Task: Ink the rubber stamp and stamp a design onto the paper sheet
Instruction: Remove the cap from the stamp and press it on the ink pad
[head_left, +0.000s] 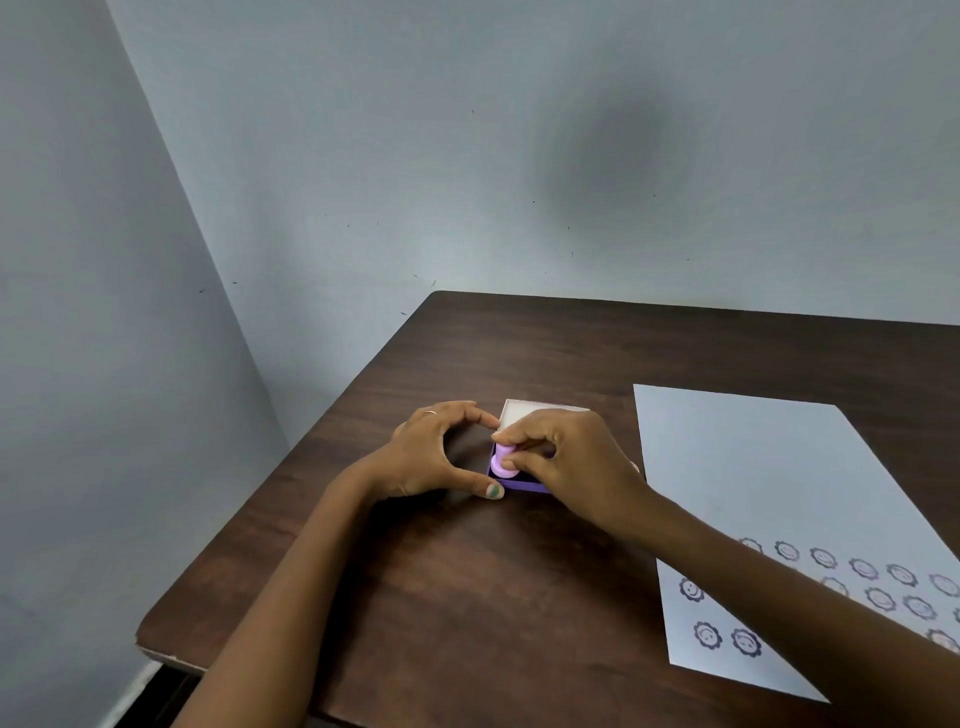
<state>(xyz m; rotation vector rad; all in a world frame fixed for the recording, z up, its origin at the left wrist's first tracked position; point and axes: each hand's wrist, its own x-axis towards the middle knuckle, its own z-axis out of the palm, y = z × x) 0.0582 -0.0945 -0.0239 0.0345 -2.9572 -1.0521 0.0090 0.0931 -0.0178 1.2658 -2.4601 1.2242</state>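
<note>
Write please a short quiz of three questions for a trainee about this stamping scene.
1. True or false: the right hand holds the small pink round rubber stamp down in the purple square ink pad tray.
2. Which thing does the left hand steady?
A. the paper
B. the ink pad tray
C. the wall
3. Fill in: the white paper sheet on the dark wooden table lies to the ____ of the tray.

Key: 1 true; 2 B; 3 right.
</note>
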